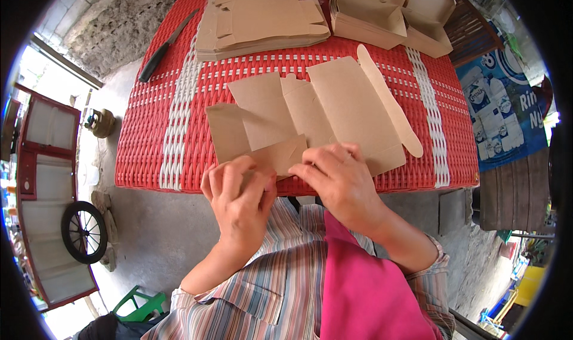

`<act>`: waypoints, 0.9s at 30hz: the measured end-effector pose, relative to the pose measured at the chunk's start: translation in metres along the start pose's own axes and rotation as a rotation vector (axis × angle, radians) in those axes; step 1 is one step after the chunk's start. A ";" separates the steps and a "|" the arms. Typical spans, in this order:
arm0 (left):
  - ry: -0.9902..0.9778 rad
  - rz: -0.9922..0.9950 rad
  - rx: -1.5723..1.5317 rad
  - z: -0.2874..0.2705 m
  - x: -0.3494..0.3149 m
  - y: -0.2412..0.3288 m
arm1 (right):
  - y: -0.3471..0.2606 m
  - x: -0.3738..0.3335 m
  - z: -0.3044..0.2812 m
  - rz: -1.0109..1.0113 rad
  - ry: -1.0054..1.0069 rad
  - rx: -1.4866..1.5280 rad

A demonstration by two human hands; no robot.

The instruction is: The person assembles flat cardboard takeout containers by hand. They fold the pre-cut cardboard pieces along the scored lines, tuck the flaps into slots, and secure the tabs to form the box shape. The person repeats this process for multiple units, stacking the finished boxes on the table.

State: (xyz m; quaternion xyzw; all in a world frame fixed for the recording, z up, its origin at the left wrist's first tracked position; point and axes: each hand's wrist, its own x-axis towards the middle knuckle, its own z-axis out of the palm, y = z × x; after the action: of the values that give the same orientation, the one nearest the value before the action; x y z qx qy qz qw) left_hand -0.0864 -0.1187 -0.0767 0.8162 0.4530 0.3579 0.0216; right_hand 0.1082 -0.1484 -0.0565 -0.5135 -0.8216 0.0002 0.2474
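A brown cardboard box blank [352, 110] lies partly folded at the near edge of the red and white woven table. Its left panels stand up, while its right part with the long rounded flap spreads flat. My left hand [236, 188] is closed on the near left corner of the box blank, with the fingertips partly hidden behind the hand. Close beside it, my right hand [334, 176] pinches the near edge of the blank, thumb and forefinger together by the folded front flap.
A stack of flat box blanks [262, 18] lies at the back of the woven table [149, 131]. Folded open boxes [370, 18] stand to its right. A knife with a black handle [161, 56] rests at the far left. A green plastic stool [140, 304] is on the floor at lower left.
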 end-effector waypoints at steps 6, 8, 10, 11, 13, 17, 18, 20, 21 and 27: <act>-0.113 0.211 0.109 -0.007 -0.012 -0.011 | -0.006 -0.011 0.012 -0.088 0.075 -0.024; -0.171 0.225 0.117 -0.015 -0.011 -0.011 | -0.006 -0.012 0.014 -0.096 0.077 -0.032; -0.227 0.244 0.143 -0.021 -0.009 -0.011 | -0.007 -0.011 0.012 -0.115 0.069 -0.087; -0.239 0.247 0.143 -0.022 -0.008 -0.012 | -0.007 -0.013 0.011 -0.111 0.064 -0.115; -0.261 0.256 0.142 -0.022 -0.007 -0.012 | -0.007 -0.018 0.009 -0.102 0.054 -0.173; -0.244 0.265 0.167 -0.021 -0.009 -0.008 | -0.009 -0.026 0.010 -0.105 0.129 -0.247; -0.251 0.258 0.168 -0.022 -0.008 -0.007 | -0.009 -0.028 0.011 -0.094 0.129 -0.248; -0.258 0.251 0.169 -0.022 -0.008 -0.005 | -0.010 -0.031 0.009 -0.068 0.123 -0.245; -0.264 0.250 0.173 -0.022 -0.009 -0.005 | -0.009 -0.032 0.007 -0.052 0.114 -0.236; -0.290 0.215 0.053 -0.028 -0.009 -0.011 | -0.012 -0.039 0.006 0.074 0.039 -0.104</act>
State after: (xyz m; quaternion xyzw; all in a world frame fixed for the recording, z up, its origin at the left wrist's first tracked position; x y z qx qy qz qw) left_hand -0.1141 -0.1273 -0.0650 0.9033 0.3645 0.2246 0.0270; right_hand 0.1090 -0.1854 -0.0744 -0.5557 -0.7959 -0.0431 0.2363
